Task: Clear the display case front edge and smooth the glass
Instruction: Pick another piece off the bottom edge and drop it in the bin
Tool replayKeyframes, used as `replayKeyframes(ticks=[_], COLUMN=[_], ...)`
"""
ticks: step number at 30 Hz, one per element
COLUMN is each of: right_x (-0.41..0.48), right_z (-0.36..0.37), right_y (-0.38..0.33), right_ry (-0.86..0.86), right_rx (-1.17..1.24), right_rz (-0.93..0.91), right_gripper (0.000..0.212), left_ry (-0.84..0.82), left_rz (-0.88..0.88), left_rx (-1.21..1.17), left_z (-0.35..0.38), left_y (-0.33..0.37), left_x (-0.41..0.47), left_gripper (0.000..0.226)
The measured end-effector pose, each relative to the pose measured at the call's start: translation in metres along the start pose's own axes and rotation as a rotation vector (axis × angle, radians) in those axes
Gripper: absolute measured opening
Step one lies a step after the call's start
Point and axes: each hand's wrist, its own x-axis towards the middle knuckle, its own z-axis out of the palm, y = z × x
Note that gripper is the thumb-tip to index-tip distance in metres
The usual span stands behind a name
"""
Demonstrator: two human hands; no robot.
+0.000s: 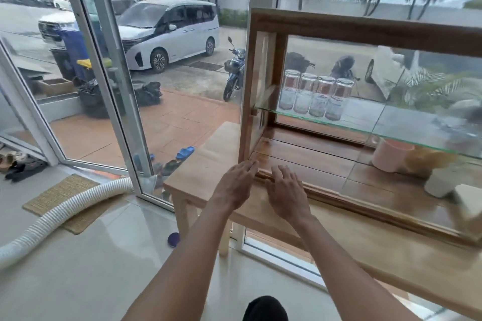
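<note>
A wooden display case (365,30) stands on a light wooden table (208,164) by the window. Its lower front edge (347,197) runs from the left corner off to the right. My left hand (234,185) lies palm down at the case's front left corner, fingers spread, holding nothing. My right hand (285,193) rests just beside it on the front rail, fingers apart and empty. Inside, a glass shelf (365,125) carries several glass jars (315,95). A pink pot (388,155) and a white pot (439,185) stand on the case floor.
A white ribbed hose (60,214) lies across a woven mat (60,190) on the tiled floor to the left. A glass door (109,81) stands open beside the table. Sandals (20,164) sit near the doorway. Cars and a motorbike are parked outside.
</note>
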Motion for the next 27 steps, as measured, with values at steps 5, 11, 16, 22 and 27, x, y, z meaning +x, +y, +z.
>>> replayKeyframes(ticks=[5,11,16,22,27], right_x=[0.011,0.01,0.014,0.013,0.005], right_z=[0.014,0.011,0.006,0.001,-0.003], right_y=[0.015,0.015,0.012,0.011,0.013], right_ry=[0.062,0.298,0.299,0.309,0.344], right_rx=[-0.052,-0.008,0.127,0.156,0.159], right_rz=[-0.053,-0.089,0.009,0.039,0.072], right_gripper=[0.043,0.019,0.011,0.009,0.009], left_ry=[-0.064,0.012,0.019,0.038,0.168], left_rz=[0.03,0.037,0.017,0.026,0.052], left_rx=[0.062,0.132,0.142,0.123,0.072], left_z=[0.017,0.019,0.008,0.003,-0.007], left_y=[0.006,0.0,-0.003,-0.007,-0.004], left_x=[0.008,0.012,0.018,0.018,0.006], left_gripper=[0.063,0.045,0.019,0.017,0.011])
